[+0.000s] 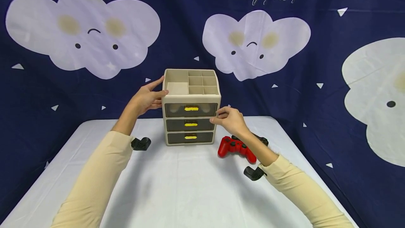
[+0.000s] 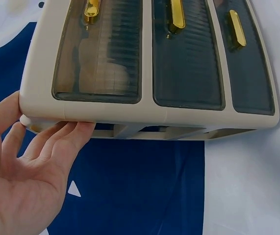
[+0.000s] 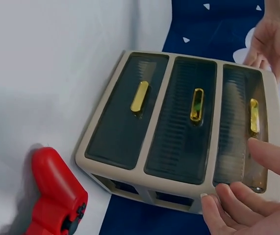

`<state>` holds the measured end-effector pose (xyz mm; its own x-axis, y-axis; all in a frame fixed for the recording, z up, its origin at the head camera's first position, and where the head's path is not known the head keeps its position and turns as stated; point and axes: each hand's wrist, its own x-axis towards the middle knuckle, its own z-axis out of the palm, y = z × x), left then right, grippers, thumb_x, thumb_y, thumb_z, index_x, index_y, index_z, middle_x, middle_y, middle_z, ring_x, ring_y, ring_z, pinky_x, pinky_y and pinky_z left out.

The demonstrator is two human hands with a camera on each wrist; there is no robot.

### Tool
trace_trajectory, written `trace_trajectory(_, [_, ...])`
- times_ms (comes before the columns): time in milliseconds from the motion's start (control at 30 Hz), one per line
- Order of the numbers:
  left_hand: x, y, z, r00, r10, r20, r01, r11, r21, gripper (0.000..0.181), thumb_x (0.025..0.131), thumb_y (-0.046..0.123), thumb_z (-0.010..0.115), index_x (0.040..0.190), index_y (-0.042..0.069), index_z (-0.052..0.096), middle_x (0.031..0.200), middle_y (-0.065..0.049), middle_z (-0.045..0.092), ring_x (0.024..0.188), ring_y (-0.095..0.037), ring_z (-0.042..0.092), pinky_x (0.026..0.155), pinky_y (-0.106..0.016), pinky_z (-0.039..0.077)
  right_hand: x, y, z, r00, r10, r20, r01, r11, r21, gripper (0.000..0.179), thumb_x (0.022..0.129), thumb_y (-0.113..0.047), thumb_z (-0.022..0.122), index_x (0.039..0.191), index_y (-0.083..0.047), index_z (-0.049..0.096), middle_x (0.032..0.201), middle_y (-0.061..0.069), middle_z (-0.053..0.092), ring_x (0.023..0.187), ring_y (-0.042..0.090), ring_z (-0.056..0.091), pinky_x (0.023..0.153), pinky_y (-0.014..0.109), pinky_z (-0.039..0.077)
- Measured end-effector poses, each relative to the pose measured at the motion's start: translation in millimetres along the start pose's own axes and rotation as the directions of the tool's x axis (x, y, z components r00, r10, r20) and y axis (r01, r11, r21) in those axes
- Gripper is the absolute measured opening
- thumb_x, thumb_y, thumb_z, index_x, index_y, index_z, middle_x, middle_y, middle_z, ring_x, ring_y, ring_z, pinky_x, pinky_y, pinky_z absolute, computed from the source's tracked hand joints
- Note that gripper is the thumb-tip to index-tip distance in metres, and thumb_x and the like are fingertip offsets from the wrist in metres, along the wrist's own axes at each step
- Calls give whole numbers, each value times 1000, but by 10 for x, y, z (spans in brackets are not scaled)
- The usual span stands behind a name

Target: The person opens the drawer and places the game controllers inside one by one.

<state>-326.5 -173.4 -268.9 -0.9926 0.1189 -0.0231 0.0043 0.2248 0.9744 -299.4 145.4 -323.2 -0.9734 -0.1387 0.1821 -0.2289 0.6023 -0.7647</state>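
Cream drawer organizer [image 1: 193, 99] gripped by a left hand [image 1: 145, 97], with a right hand [image 1: 233, 120] at its opposite edge

Nearest are two pale yellow sleeves, the left sleeve [image 1: 98, 175] and the right sleeve [image 1: 303, 192], reaching forward over a white tablecloth [image 1: 177, 189]. A black wrist device [image 1: 254, 173] sits by the right cuff, and a similar one is at the left. Farther on, to the right of the organizer, a red game controller [image 1: 234, 145] lies on the cloth, with a black game controller [image 1: 263, 140] just behind it, partly hidden by the right forearm.

The organizer stands upright on the cloth, towards the table's far edge, drawers facing the person. The right hand is at its right front edge, thumb in front of the drawers and fingers by the side; thumb and fingers are spread apart, and whether the tips touch the case I cannot tell. The left hand holds the upper left corner, thumb on the top rim, other fingers against the side wall.

Three smoky drawers look closed, each with a gold handle [image 1: 191, 108]. The top tray [image 1: 178, 88] has one large compartment at left and six small ones at right. Behind hangs a navy curtain [image 1: 183, 20] printed with white clouds [image 1: 133, 20] and small triangles.
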Motion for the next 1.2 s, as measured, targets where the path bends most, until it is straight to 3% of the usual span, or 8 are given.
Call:
trace_trajectory(333, [8, -2, 1, 1000, -6, -8, 6, 1000, -4, 74, 104, 25, 61, 160, 45, 18, 155, -22, 43, 128, -37, 60, 108, -47, 51, 30, 26, 227, 1000, -11, 26, 10, 999, 44, 32, 90, -30, 78, 113, -9, 78, 107, 8, 78, 103, 26, 73, 93, 45, 58])
trace_trajectory(533, [3, 6, -5, 1000, -7, -3, 7, 1000, -15, 75, 103, 24, 62, 160, 45, 18, 155, -23, 43, 129, -37, 60, 108, -46, 51, 88, 8, 350, 995, 63, 83, -72, 991, 117, 31, 94, -30, 72, 112, -6, 79, 110, 12, 77, 96, 28, 73, 84, 36, 61])
trace_trajectory(733, [4, 10, -11, 1000, -8, -3, 8, 1000, -7, 75, 103, 26, 62, 160, 45, 18, 155, -22, 43, 128, -37, 60, 108, -46, 51, 173, 29, 466, 968, 151, 198, -206, 934, 292, 37, 96, -25, 70, 118, 5, 72, 114, 22, 73, 100, 35, 72, 84, 34, 63])
trace_trajectory(933, [14, 15, -8, 1000, -14, -7, 14, 1000, 3, 75, 103, 27, 63, 160, 45, 18, 155, -22, 43, 128, -36, 61, 106, -45, 52, 244, 68, 567, 937, 194, 290, -304, 862, 405, 40, 100, -18, 65, 126, 13, 64, 120, 27, 70, 106, 34, 72, 92, 38, 61])
trace_trajectory(1067, [13, 18, -13, 1000, -16, -8, 16, 1000, 0, 75, 103, 27, 62, 160, 45, 18, 155, -21, 44, 127, -35, 61, 106, -45, 53, 267, 63, 616, 923, 214, 321, -348, 820, 455, 38, 100, -15, 63, 124, 14, 63, 116, 26, 71, 104, 33, 73, 94, 40, 60])
trace_trajectory(1200, [12, 17, -19, 1000, -15, -7, 15, 1000, -5, 75, 103, 26, 62, 161, 44, 18, 155, -21, 43, 126, -35, 61, 105, -44, 53, 293, 53, 666, 910, 238, 339, -385, 789, 479, 34, 100, -14, 63, 120, 14, 65, 101, 19, 74, 94, 29, 75, 92, 39, 61])
